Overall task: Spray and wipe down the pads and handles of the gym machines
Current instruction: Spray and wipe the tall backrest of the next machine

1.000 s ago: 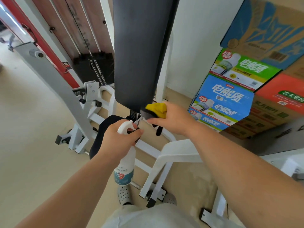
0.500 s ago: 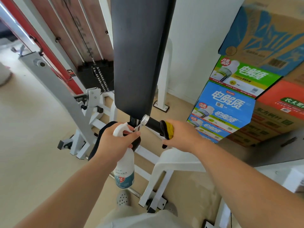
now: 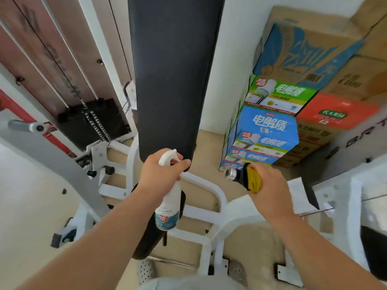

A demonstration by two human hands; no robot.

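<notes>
While my right hand [image 3: 270, 191] wraps the yellow cloth [image 3: 254, 181] round the handle [image 3: 236, 174], my left hand [image 3: 161, 176] grips the spray bottle [image 3: 167, 214]; handle-wiping seems underway, the back pad [image 3: 173, 80] perhaps pending.

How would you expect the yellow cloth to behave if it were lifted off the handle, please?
Probably floppy: the yellow cloth bunches in folds round the black handle under the right hand. Likely light, since the whole wad fits one grip. Dampness cannot be told.
</notes>
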